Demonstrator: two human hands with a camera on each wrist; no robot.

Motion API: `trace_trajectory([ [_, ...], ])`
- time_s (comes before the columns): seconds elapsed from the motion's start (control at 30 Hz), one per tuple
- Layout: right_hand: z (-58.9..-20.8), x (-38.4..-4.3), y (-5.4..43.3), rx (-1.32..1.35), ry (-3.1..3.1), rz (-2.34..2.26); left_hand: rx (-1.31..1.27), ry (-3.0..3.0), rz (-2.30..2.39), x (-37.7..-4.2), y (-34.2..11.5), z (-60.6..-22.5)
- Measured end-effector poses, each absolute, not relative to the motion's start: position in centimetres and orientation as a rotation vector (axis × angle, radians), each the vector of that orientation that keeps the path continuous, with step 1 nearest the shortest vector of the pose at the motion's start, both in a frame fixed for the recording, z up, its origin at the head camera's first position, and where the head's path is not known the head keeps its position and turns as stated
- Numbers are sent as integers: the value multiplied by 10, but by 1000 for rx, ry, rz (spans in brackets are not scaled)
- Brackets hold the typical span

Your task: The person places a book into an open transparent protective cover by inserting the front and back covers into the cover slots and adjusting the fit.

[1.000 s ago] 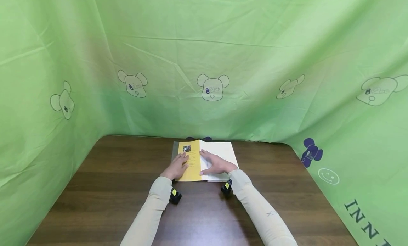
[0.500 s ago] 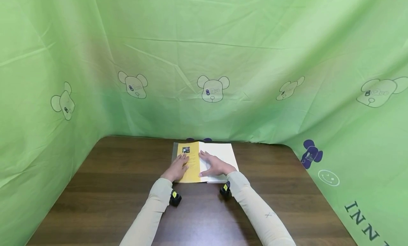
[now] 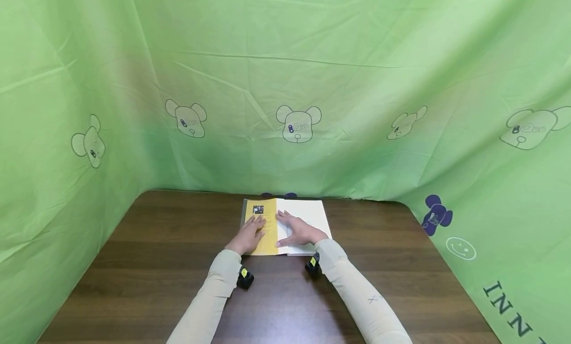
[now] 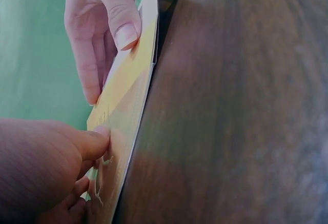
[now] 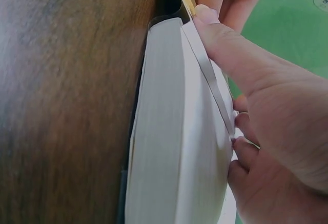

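Observation:
An open thick book (image 3: 316, 212) lies at the far side of the table, white pages to the right. On its left side is a yellow jacket flap (image 3: 269, 242) with a small photo and text, over a dark cover edge. My left hand (image 3: 246, 236) rests on that flap with fingers extended. My right hand (image 3: 300, 231) presses along the fold, thumb near and fingertips far, beside the yellow. The right wrist view shows its thumb (image 5: 207, 15) on the flap's edge above the page block (image 5: 161, 106). In the left wrist view the flap (image 4: 123, 88) stands slightly off the tabletop.
The brown wooden table (image 3: 147, 274) extends around the book on all sides. Behind it and at both sides hangs a green cloth (image 3: 232, 150) with bear-head prints. Black wrist cameras (image 3: 244, 278) sit under both sleeves.
My right hand has slid slightly left, and the yellow flap's fold has shifted left with it. The dark strip at the left edge shows narrower. My left hand stays nearly in place.

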State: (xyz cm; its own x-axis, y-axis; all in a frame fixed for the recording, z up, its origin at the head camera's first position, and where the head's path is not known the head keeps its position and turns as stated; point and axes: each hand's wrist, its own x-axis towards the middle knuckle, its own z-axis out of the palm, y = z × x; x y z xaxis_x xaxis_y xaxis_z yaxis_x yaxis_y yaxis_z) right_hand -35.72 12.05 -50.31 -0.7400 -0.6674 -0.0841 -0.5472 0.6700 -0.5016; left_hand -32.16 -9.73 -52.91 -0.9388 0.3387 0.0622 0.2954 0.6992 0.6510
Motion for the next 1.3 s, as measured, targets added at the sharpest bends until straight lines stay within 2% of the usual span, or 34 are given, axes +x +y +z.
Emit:
trace_trajectory([
  [0.53, -506, -358, 115, -1003, 2602, -732, 576, 2816, 1055, -323, -99, -527],
  [0.9, -505, -357, 112, -976, 2642, -753, 459, 2843, 927, -325, -90, -520],
  [1.3, -507, -354, 133, -721, 2942, -917, 369, 2814, 966, -323, -89, -517],
])
